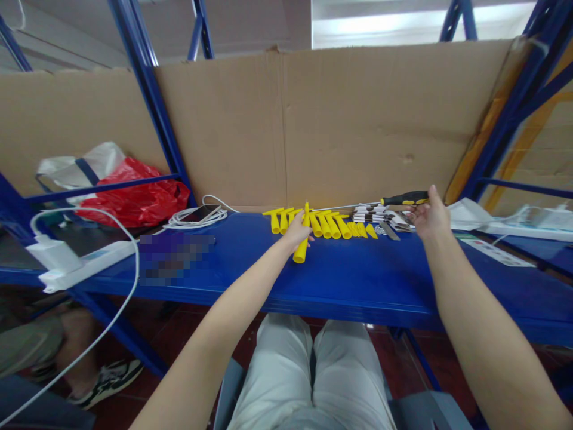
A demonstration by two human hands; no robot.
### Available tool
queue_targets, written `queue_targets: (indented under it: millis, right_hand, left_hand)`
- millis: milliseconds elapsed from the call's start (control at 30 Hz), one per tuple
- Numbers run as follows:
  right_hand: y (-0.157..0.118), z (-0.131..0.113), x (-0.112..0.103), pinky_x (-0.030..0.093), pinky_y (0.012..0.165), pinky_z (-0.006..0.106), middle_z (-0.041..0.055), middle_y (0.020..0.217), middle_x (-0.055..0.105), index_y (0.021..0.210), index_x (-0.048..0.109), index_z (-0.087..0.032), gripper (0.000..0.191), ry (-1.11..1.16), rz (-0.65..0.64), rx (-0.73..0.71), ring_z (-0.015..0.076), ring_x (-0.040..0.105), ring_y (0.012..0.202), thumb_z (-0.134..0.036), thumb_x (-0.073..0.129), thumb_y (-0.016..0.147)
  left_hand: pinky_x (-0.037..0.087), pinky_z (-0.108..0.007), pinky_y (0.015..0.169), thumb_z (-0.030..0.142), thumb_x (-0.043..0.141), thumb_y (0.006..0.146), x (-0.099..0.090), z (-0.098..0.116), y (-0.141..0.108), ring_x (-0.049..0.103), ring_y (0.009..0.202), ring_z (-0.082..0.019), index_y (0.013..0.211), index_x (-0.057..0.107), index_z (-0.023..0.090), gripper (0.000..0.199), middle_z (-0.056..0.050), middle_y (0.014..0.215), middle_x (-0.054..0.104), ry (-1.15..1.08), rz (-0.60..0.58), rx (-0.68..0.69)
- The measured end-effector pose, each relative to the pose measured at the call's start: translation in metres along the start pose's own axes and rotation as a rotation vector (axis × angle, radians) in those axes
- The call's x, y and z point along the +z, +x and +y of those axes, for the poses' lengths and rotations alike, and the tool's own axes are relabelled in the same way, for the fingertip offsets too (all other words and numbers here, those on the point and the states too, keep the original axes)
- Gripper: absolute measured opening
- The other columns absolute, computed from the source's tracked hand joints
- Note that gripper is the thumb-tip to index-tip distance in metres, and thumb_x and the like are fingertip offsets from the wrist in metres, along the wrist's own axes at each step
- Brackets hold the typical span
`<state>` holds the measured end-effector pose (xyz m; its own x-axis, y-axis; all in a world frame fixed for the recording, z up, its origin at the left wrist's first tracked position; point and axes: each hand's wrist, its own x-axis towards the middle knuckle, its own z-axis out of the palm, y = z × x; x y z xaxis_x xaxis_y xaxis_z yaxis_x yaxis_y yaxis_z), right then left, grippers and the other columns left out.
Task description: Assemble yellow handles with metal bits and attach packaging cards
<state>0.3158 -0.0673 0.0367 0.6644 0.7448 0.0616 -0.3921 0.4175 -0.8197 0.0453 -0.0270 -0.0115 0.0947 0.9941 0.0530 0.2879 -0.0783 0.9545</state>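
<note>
My left hand is wrapped round a yellow T-shaped piece with a hollow round end, held over the blue shelf. In my right hand is the black and yellow handle of a screwdriver; its long thin shaft points left, and its tip is near the yellow piece. Several like yellow pieces lie in a row behind and beside my left hand. To their right are small yellow wedge-shaped parts, a stack of white and dark packets, small metal bits and a flat grey strip.
A cardboard panel closes off the back of the blue shelf. Left are a red bag, a coiled white cable and a power strip. Another strip lies right. A person's leg and shoe show at lower left.
</note>
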Motion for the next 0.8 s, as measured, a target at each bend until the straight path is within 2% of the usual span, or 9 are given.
queue_targets:
  millis: [267,567,800]
  right_hand:
    - [-0.0017,-0.0005,0.0003,0.041,0.042,0.017,-0.0085,0.036,0.033,0.066,0.045,-0.020,0.036,0.007,0.013,0.019,0.0103,0.054,0.040,-0.032,0.049,0.100]
    - [-0.0065,-0.0005,0.0005,0.044,0.046,0.019,-0.0076,0.036,0.037,0.066,0.045,-0.020,0.036,-0.064,0.043,0.000,0.0102,0.056,0.043,-0.028,0.045,0.101]
    - [-0.0023,0.0018,-0.0014,0.043,0.043,0.018,-0.0068,0.037,0.038,0.064,0.045,-0.020,0.038,-0.075,0.028,0.020,0.0096,0.053,0.041,-0.031,0.048,0.100]
  left_hand:
    - [0.044,-0.019,0.039,0.007,0.057,0.083,0.0011,-0.0044,0.0030,0.065,0.059,-0.010,0.156,0.026,0.031,0.083,-0.015,0.151,0.045,0.033,0.095,0.057]
    - [0.038,-0.015,0.034,0.005,0.054,0.085,0.0020,-0.0029,0.0035,0.059,0.053,-0.004,0.155,0.026,0.032,0.081,-0.013,0.157,0.037,-0.015,0.102,0.047]
    - [0.045,-0.017,0.041,0.006,0.054,0.085,-0.0007,-0.0009,0.0054,0.062,0.057,-0.007,0.153,0.030,0.033,0.077,-0.011,0.141,0.055,-0.098,0.069,0.076]
